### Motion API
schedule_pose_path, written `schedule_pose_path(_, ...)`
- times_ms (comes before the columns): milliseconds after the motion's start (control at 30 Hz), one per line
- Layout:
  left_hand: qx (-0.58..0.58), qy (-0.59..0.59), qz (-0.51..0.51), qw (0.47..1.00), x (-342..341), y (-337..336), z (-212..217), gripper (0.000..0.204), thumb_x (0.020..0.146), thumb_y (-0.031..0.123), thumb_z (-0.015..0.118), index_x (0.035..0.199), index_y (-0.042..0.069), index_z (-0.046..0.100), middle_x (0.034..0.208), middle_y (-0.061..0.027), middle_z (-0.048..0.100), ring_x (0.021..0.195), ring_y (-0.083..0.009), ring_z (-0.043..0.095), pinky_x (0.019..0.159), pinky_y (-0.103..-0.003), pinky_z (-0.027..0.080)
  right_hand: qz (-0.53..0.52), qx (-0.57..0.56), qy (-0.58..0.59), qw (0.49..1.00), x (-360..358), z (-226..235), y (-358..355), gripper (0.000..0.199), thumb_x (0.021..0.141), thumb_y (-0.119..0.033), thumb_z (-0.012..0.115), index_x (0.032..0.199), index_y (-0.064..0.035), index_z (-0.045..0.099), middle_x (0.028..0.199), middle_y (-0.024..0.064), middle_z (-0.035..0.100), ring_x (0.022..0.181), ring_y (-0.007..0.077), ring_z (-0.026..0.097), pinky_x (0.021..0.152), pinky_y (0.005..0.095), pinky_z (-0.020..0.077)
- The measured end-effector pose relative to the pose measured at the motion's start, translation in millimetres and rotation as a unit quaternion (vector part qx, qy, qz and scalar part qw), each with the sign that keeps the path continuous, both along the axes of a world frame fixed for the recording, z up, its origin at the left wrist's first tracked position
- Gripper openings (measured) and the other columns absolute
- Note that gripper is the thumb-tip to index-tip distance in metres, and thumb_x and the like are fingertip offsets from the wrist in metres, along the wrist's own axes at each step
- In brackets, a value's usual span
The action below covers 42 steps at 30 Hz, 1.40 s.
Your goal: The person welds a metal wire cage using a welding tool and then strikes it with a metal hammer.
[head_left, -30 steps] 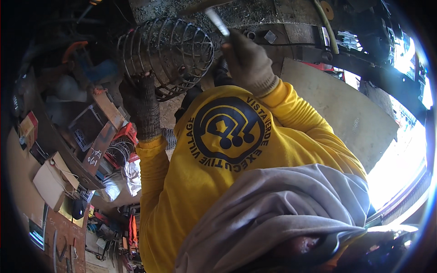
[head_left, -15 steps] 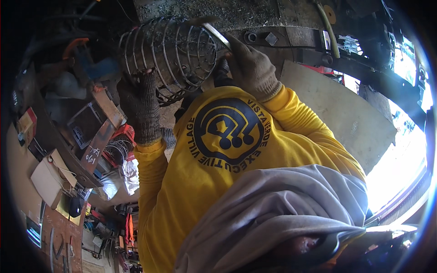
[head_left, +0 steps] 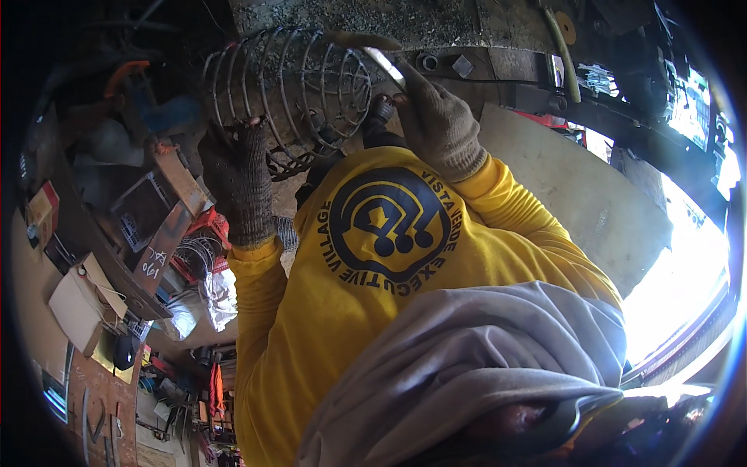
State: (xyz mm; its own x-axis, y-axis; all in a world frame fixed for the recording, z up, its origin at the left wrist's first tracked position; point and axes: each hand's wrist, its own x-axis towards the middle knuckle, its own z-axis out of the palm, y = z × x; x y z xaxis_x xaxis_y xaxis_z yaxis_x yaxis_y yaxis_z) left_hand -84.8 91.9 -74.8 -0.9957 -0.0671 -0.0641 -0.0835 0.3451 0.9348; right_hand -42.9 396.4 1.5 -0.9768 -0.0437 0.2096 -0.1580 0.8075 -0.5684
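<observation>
A cage of bent metal rods (head_left: 282, 93), made of several curved rings narrowing to a rounded right end, lies across the upper middle. My left hand (head_left: 240, 167), in a dark knitted glove, is closed on one of its rods at the lower left. My right hand (head_left: 443, 128), in a grey-brown knitted glove, grips a hammer (head_left: 383, 65) with a flat bright metal handle. The hammer's long, narrow brown head is just above the cage's right end; whether they touch I cannot tell. Some fingers of both hands are hidden.
A pale flat sheet (head_left: 560, 194) leans at right. Dark debris covers the work surface (head_left: 436, 23) behind. At left stand a brown metal beam (head_left: 166, 253), an orange-handled tool (head_left: 128, 74), a red crate (head_left: 212, 226) with coiled wire, and an opened cardboard box (head_left: 82, 303).
The hammer and my right hand have shifted slightly to the right and tilted. My left hand stays on the cage, which has barely moved.
</observation>
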Motion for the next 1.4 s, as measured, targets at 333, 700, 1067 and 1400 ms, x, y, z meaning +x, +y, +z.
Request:
schedule_pose_path(333, -0.083, 0.026, -0.003, 0.996, 1.0, 3.3, 1.5, 0.044, 0.091, 0.026, 0.070, 0.118, -0.005, 0.053, 0.110, -0.0150, 0.061, 0.101, -0.0237, 0.060, 0.090, -0.034, 0.048, -0.038, 0.000, -0.066, 0.997, 1.3, 2.9, 0.5, 0.046, 0.092, -0.019, 0.065, 0.135, -0.0068, 0.055, 0.088, 0.0187, 0.068, 0.076, 0.0344, 0.070, 0.065, 0.0400, 0.0558)
schedule_pose_path(700, -0.127, -0.011, 0.016, 0.992, 1.9, 11.3, 16.7, 0.062, 0.088, 0.044, 0.074, 0.120, -0.005, 0.052, 0.105, -0.0184, 0.059, 0.095, -0.0273, 0.061, 0.084, -0.037, 0.048, -0.010, 0.007, 0.004, 1.000, -2.0, -8.3, 0.3, 0.054, 0.090, -0.022, 0.068, 0.140, -0.0081, 0.051, 0.084, 0.0159, 0.068, 0.068, 0.0327, 0.068, 0.059, 0.0405, 0.0548)
schedule_pose_path(1067, -0.185, -0.012, 0.003, 0.983, 2.7, 20.7, 23.4, 0.032, 0.091, 0.015, 0.071, 0.114, 0.000, 0.055, 0.105, -0.0088, 0.061, 0.098, -0.0180, 0.059, 0.087, -0.032, 0.050, -0.055, -0.009, -0.040, 0.998, 6.7, -0.2, -1.1, 0.044, 0.088, -0.016, 0.070, 0.130, -0.0057, 0.060, 0.091, 0.0174, 0.071, 0.081, 0.0324, 0.072, 0.069, 0.0387, 0.0571)
schedule_pose_path(1400, 0.107, -0.005, 0.004, 0.994, -1.7, 5.6, -33.8, 0.046, 0.087, 0.007, 0.072, 0.126, 0.002, 0.048, 0.115, -0.0071, 0.057, 0.105, -0.0182, 0.057, 0.092, -0.031, 0.047, -0.042, -0.066, 0.018, 0.997, 0.3, 17.0, 0.7, 0.037, 0.088, -0.014, 0.069, 0.123, -0.0023, 0.063, 0.086, 0.0152, 0.068, 0.074, 0.0303, 0.070, 0.067, 0.0354, 0.0549)
